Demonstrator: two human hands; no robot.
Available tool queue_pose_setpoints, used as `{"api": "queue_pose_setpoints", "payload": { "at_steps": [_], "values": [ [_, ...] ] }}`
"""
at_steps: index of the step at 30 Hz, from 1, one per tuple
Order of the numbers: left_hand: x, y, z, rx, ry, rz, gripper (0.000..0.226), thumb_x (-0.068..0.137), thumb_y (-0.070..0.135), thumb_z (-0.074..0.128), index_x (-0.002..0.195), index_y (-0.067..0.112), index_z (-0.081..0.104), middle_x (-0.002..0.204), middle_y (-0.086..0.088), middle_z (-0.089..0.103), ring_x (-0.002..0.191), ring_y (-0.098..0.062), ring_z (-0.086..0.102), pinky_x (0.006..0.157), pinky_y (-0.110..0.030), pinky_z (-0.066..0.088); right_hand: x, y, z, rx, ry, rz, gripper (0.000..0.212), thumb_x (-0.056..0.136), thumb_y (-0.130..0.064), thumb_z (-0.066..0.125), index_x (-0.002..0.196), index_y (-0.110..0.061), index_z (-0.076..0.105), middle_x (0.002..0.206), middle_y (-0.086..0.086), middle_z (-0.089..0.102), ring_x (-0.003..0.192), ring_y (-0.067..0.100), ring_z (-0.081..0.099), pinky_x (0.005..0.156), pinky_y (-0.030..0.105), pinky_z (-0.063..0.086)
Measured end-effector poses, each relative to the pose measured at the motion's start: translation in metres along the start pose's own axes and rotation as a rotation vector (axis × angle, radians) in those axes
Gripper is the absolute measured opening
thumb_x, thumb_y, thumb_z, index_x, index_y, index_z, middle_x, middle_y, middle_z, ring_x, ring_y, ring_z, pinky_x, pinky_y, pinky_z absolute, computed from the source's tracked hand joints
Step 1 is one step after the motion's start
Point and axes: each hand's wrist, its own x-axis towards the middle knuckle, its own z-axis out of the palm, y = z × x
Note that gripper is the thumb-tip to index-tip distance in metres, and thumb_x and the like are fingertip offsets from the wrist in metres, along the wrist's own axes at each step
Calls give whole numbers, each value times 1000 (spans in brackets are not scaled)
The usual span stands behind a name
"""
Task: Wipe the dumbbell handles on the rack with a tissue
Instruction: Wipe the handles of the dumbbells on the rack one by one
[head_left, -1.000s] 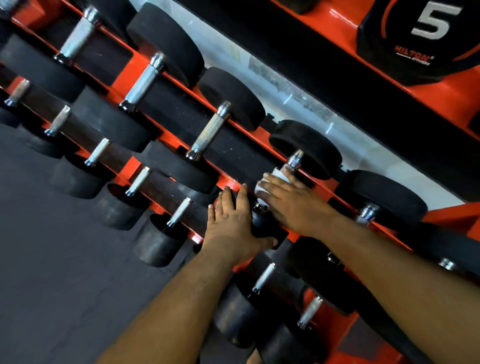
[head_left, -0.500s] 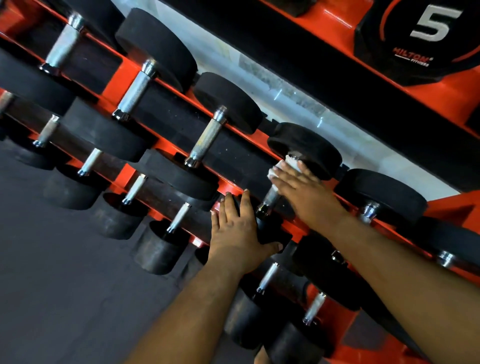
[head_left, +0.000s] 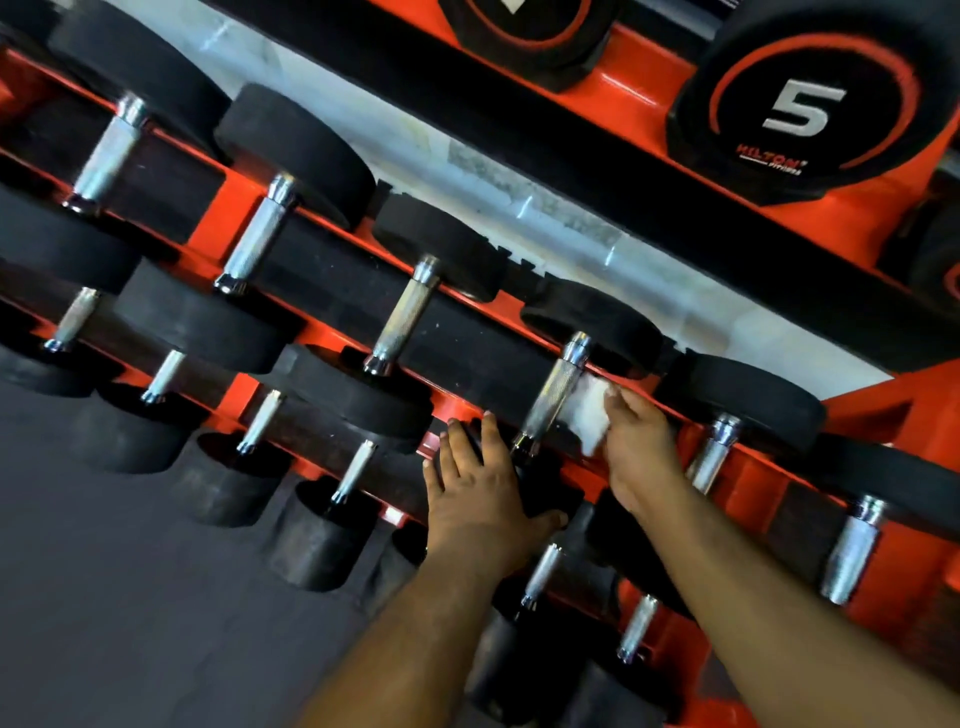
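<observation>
- The tissue (head_left: 589, 413) is a small white wad, soft and light; it should crush and mould round a bar under little pressure, yet it looks thin enough to shred on rough metal, so I judge a bunched pinch suits it better than a flat sheet.
- The right hand (head_left: 641, 449) pinches that wad in curled fingers and holds it against the right side of the knurled handle (head_left: 553, 400); the wad touches the bar about midway along it.
- The left hand (head_left: 480, 493) lies flat, fingers straight and a little spread, gripping nothing; it rests on the black dumbbell head (head_left: 545, 491) at the lower end of that handle, seemingly to steady it.
- The handle is stiff steel, its knurling grippy rather than slippery; the dumbbell is probably heavy and best left sitting in the rack (head_left: 223, 200); wiping wants the wad wrapped round the bar's middle.
- The next unwiped-looking handle (head_left: 714, 452) stands just right of the knurled handle.
</observation>
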Motion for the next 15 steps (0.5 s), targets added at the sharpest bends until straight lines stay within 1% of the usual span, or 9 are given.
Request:
{"api": "queue_pose_setpoints", "payload": {
  "at_steps": [2, 4, 5, 8, 9, 10, 11, 13, 15],
  "values": [
    [0, 1, 2, 2, 4, -10, 138, 71, 76, 72, 158, 21, -20, 167, -20, -16, 156, -33, -13, 126, -51, -3, 8, -12, 30, 310, 61, 208, 21, 103, -15, 53, 89, -14, 68, 71, -5, 74, 67, 12, 68, 65, 23, 53],
    [0, 1, 3, -1, 14, -17, 139, 70, 77, 71, 158, 20, -20, 167, -20, -14, 156, -33, -11, 127, -50, -3, 19, -17, 48, 356, 30, 295, 23, 100, -27, 57, 85, -14, 67, 72, -2, 70, 67, 15, 65, 65, 26, 52],
    [1, 1, 2, -3, 18, -14, 139, 70, 77, 71, 158, 20, -20, 167, -20, -13, 156, -32, -11, 127, -50, -3, 20, -16, 51, 318, -44, 290, 24, 98, -32, 57, 85, -15, 66, 77, 0, 67, 68, 14, 62, 67, 28, 50],
    [2, 0, 3, 8, 18, -3, 139, 71, 76, 71, 158, 20, -22, 167, -20, -15, 156, -32, -12, 127, -49, -4, 17, -4, 40, 254, -408, 209, 21, 97, -27, 46, 81, -16, 52, 79, 1, 49, 67, 9, 47, 66, 21, 37],
    [1, -1, 3, 8, 17, -3, 138, 72, 75, 72, 158, 21, -22, 167, -20, -16, 156, -32, -13, 127, -49, -4, 16, -6, 34, 201, -518, 208, 20, 96, -27, 46, 81, -16, 51, 80, 1, 48, 70, 9, 45, 67, 22, 32],
    [1, -1, 3, 8, 19, 1, 137, 73, 74, 72, 158, 21, -21, 167, -20, -16, 156, -32, -14, 127, -49, -5, 17, -12, 30, 158, -563, 213, 17, 92, -27, 50, 81, -16, 53, 83, 1, 50, 73, 10, 46, 71, 25, 29],
    [1, -1, 3, 4, 24, -1, 137, 73, 74, 72, 158, 21, -21, 167, -19, -16, 156, -32, -15, 127, -49, -5, 20, -18, 29, 180, -553, 248, 11, 87, -25, 56, 82, -15, 57, 86, 1, 55, 78, 11, 51, 78, 27, 34],
    [2, -1, 5, 3, 28, 4, 137, 72, 75, 72, 158, 22, -20, 167, -19, -15, 156, -31, -14, 127, -49, -4, 29, -27, 32, 338, -415, 317, 10, 80, -20, 65, 86, -12, 62, 87, 4, 62, 79, 13, 60, 88, 29, 44],
    [2, -1, 4, -2, 30, 0, 138, 71, 75, 73, 159, 22, -19, 168, -19, -15, 156, -31, -13, 127, -49, -4, 25, -26, 39, 301, -331, 365, 10, 90, -23, 64, 86, -13, 63, 78, 5, 66, 72, 14, 62, 76, 29, 49]
  ]
}}
